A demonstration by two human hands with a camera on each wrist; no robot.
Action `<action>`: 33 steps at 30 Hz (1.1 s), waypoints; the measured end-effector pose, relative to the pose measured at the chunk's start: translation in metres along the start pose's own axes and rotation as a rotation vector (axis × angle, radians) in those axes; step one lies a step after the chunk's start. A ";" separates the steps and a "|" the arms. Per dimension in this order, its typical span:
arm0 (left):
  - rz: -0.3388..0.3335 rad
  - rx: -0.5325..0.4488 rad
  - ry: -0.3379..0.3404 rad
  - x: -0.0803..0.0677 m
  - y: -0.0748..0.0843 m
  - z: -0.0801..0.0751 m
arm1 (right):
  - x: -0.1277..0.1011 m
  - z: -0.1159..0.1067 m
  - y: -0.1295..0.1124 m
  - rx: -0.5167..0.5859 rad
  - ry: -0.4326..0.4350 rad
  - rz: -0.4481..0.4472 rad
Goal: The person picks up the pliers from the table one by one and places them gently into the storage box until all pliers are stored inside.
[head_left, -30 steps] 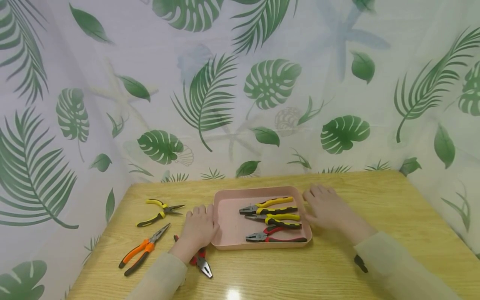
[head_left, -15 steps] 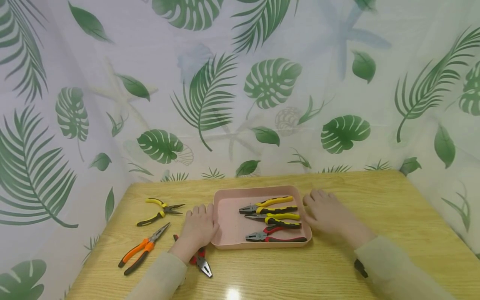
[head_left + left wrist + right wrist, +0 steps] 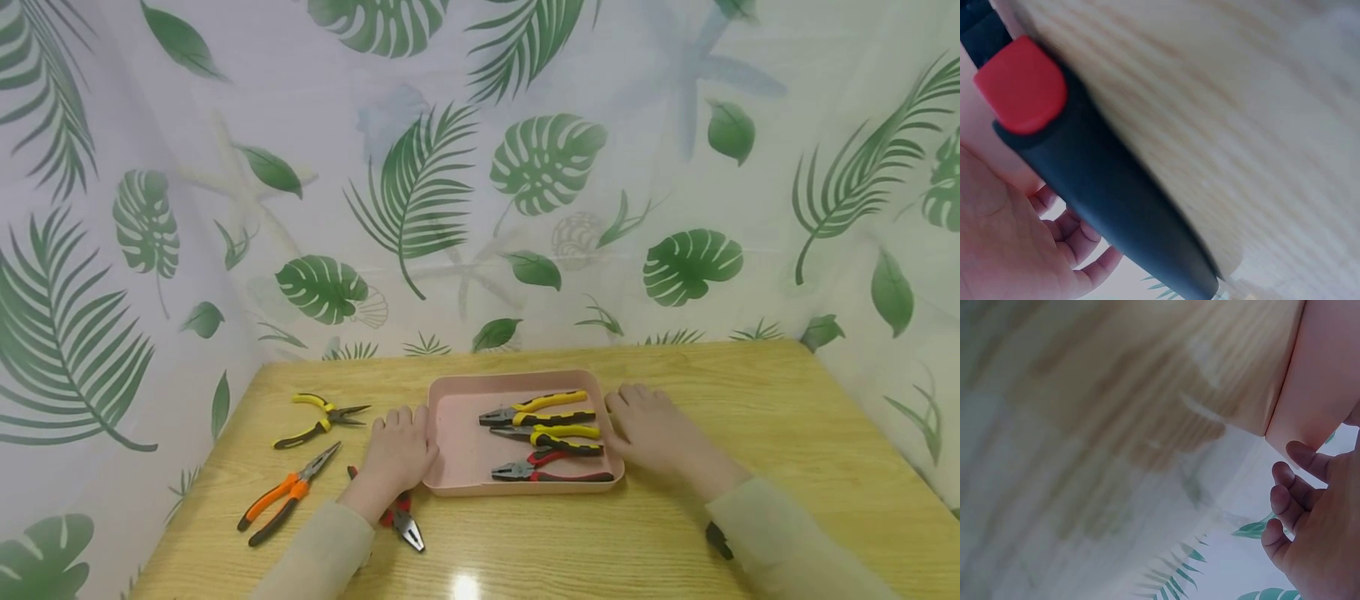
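Observation:
A pink tray sits mid-table and holds two yellow-handled pliers and one red-handled pair. My left hand rests flat against the tray's left rim, fingers relaxed, lying over red-and-black pliers whose handle fills the left wrist view. My right hand lies flat at the tray's right rim, fingers loosely extended; the right wrist view shows its fingers beside the tray wall. Neither hand grips anything.
Orange-handled long-nose pliers and small yellow-handled pliers lie on the wooden table left of the tray. A leaf-print curtain encloses the back and sides. A small black object lies by my right sleeve.
My right hand has slid a little nearer along the tray's right rim. The left hand and the tools have not moved.

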State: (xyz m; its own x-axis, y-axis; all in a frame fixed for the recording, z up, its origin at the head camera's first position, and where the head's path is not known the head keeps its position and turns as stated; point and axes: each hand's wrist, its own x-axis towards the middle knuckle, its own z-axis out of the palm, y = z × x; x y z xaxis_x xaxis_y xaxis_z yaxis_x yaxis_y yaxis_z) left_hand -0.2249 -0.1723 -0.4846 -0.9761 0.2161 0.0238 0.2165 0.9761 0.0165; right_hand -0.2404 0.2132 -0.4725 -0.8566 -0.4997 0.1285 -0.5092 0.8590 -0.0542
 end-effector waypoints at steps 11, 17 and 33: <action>-0.008 -0.003 0.002 0.001 0.001 -0.003 | 0.000 0.003 0.001 0.002 0.024 -0.007; -0.007 0.001 0.003 0.001 0.001 -0.002 | 0.000 0.005 0.002 0.009 0.026 -0.012; 0.019 0.032 0.023 0.002 -0.001 -0.003 | 0.000 0.006 0.002 0.006 0.041 -0.006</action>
State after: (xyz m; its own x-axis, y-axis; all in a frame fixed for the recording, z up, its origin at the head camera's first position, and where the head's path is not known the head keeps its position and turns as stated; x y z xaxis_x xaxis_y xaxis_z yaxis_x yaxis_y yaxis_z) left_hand -0.2269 -0.1733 -0.4817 -0.9710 0.2346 0.0469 0.2341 0.9721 -0.0163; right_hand -0.2423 0.2140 -0.4785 -0.8495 -0.4996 0.1695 -0.5149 0.8552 -0.0595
